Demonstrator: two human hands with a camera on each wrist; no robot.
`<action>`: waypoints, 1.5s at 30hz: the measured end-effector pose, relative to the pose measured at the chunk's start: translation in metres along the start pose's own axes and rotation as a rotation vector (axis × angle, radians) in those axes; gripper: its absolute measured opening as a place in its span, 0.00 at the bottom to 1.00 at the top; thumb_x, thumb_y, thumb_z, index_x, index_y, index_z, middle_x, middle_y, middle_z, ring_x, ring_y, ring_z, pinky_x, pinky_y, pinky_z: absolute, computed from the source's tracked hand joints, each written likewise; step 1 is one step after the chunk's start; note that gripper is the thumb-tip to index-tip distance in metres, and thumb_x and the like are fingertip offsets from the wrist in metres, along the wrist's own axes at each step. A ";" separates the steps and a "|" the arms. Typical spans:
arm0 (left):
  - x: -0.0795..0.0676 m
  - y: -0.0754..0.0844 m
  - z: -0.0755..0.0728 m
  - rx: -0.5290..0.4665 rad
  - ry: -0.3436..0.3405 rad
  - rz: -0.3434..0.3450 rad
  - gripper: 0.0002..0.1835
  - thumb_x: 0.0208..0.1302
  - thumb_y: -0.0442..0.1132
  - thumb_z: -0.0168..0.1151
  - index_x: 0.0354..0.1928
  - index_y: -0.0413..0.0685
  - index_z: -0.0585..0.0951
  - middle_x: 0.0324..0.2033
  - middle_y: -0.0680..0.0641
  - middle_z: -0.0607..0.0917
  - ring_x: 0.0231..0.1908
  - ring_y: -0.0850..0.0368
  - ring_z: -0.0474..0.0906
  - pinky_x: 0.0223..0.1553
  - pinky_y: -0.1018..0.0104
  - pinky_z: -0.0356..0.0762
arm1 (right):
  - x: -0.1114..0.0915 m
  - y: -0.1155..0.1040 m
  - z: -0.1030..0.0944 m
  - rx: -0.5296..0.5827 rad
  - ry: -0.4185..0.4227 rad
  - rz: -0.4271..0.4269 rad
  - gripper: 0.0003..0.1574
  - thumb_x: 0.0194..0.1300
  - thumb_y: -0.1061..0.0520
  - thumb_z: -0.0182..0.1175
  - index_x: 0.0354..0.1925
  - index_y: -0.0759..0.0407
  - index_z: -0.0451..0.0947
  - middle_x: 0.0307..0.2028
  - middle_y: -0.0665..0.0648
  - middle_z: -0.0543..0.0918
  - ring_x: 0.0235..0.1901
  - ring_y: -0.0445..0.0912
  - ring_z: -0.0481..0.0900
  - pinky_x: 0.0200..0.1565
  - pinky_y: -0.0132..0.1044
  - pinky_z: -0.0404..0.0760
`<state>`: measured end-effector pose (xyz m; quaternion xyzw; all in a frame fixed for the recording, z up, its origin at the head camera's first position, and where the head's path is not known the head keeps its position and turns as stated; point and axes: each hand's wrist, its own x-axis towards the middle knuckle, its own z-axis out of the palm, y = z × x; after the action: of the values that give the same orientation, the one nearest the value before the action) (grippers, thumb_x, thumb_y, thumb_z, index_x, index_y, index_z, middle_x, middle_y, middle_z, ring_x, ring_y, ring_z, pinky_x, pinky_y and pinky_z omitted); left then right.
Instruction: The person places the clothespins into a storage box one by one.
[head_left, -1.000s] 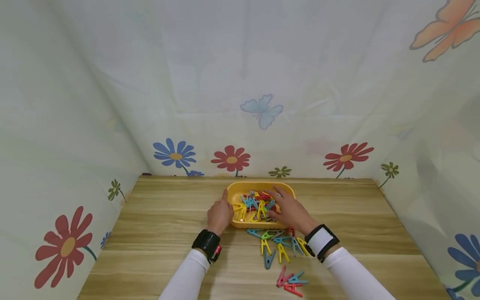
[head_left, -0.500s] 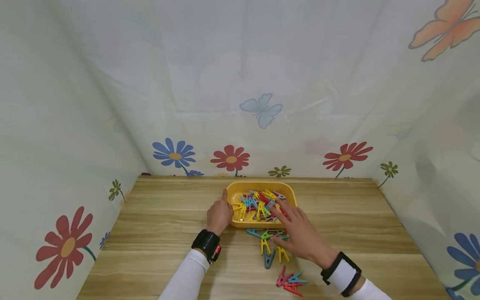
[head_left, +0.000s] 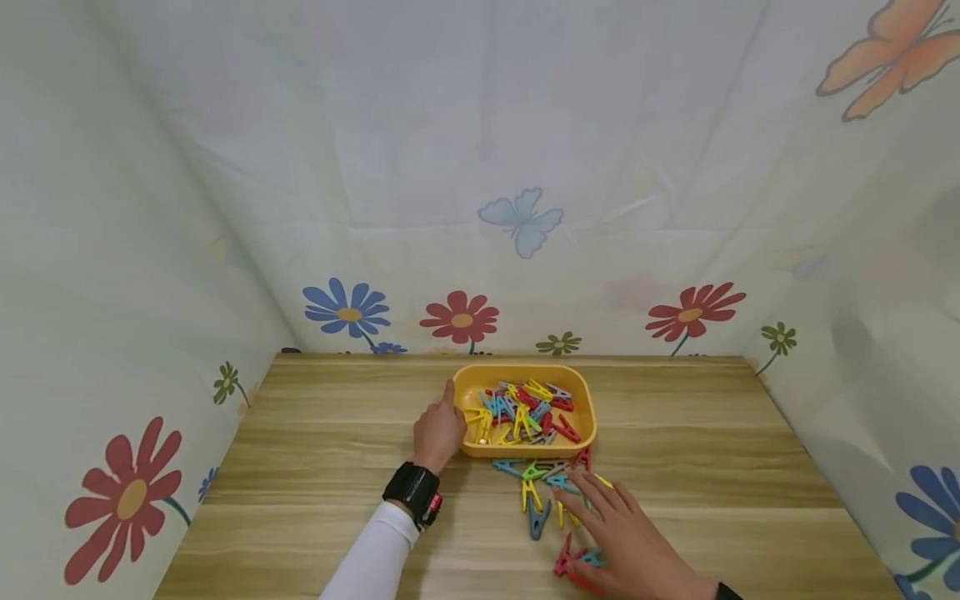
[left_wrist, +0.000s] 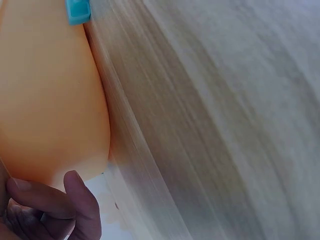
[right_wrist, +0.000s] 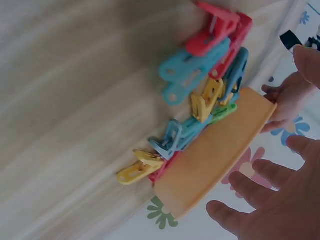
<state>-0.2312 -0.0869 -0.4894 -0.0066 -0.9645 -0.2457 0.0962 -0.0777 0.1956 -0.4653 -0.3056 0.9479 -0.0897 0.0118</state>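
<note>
Can see many yellow, red, blue and green clothespins [head_left: 528, 400] lying mixed inside the yellow tray [head_left: 582, 404], just to the right of the left hand [head_left: 438, 432] and ahead of the right hand [head_left: 628, 537]. Under and beside the spread, released right hand, can see more loose clothespins [head_left: 537, 525] on the wooden table [head_left: 322, 467]. Touching the tray's side with the left hand, but cannot tell whether gripping it.

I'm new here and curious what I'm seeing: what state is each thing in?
Yellow tray: upright, partly filled.
Clothespins inside: loosely heaped, mixed colours.
Clothespins outside: scattered on the table.
Left hand: on the tray's left end.
Right hand: fingers spread, holding nothing.
</note>
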 end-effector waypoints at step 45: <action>0.000 0.001 -0.003 -0.015 0.007 0.000 0.29 0.65 0.40 0.51 0.67 0.44 0.60 0.11 0.49 0.69 0.11 0.56 0.65 0.14 0.60 0.66 | -0.019 -0.002 0.031 0.142 -0.139 -0.098 0.11 0.58 0.53 0.61 0.40 0.48 0.73 0.39 0.45 0.71 0.35 0.38 0.67 0.33 0.34 0.76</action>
<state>-0.2310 -0.0876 -0.4868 -0.0063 -0.9623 -0.2532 0.0995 -0.0585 0.1998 -0.4957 -0.3552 0.9200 -0.1357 0.0947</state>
